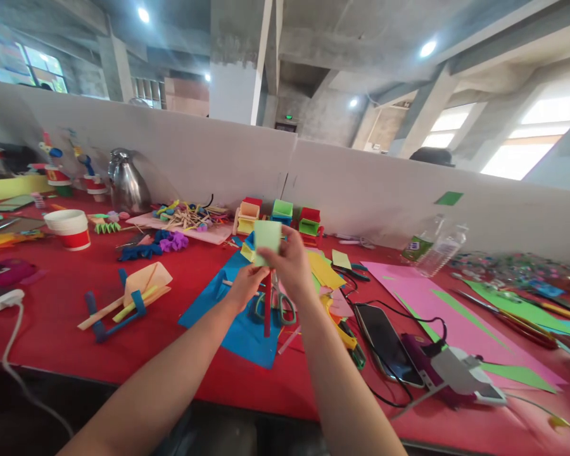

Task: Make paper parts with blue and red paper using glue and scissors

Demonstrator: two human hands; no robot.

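Observation:
Near the middle of the view, my right hand [289,263] pinches a small pale green paper piece [268,237] between thumb and fingers. Just below and to its left, my left hand [248,286] has its fingertips closed at the top of a narrow dark red strip [267,310], which hangs down. Whether the strip is joined to the green piece cannot be made out. Beneath both hands lie a blue sheet [251,345] and scissors [285,310]. Small paper chairs [282,209] stand behind the hands.
A phone [387,342] with cables and a power strip [456,373] lie right, beside a pink sheet [427,304]. Plastic bottles [441,247] stand behind. At left are a paper-and-stick model [142,291], cups [71,231] and a metal jug [128,183].

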